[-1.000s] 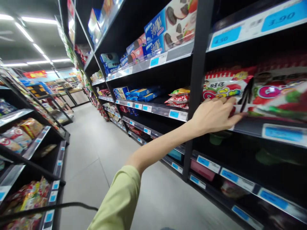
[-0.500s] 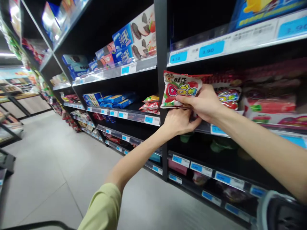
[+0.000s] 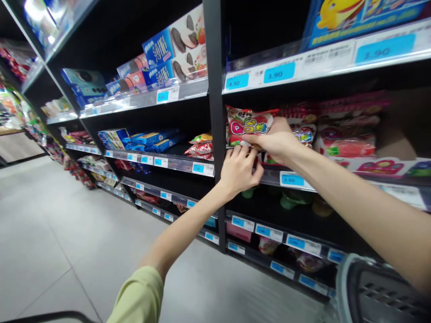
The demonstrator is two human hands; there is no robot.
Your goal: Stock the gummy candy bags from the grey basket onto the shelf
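My right hand (image 3: 278, 139) is closed on a red and white bag of gummy candy (image 3: 251, 123), thumb across its front. The bag is upright at the left end of the middle shelf, beside the black upright post. Just below it, my left hand (image 3: 240, 168) has its fingers apart and bent, with the fingertips at the bag's lower edge and the thumb out to the right. Whether they also touch the carton behind is hidden. More gummy candy bags (image 3: 305, 132) stand in a row to the right of my right hand.
A shelf edge with price tags (image 3: 296, 179) runs below my hands, and another shelf edge (image 3: 252, 78) passes above. The black post (image 3: 217, 134) divides the bays. Cookie boxes (image 3: 175, 49) and red snack packs (image 3: 200, 148) are to the left. A grey plastic basket (image 3: 387, 291) is at lower right.
The bag has moved back and slightly down toward the shelf in my right hand. My left hand's fingers, earlier behind the bag's bottom, now show at its front lower edge. The view has shifted right.
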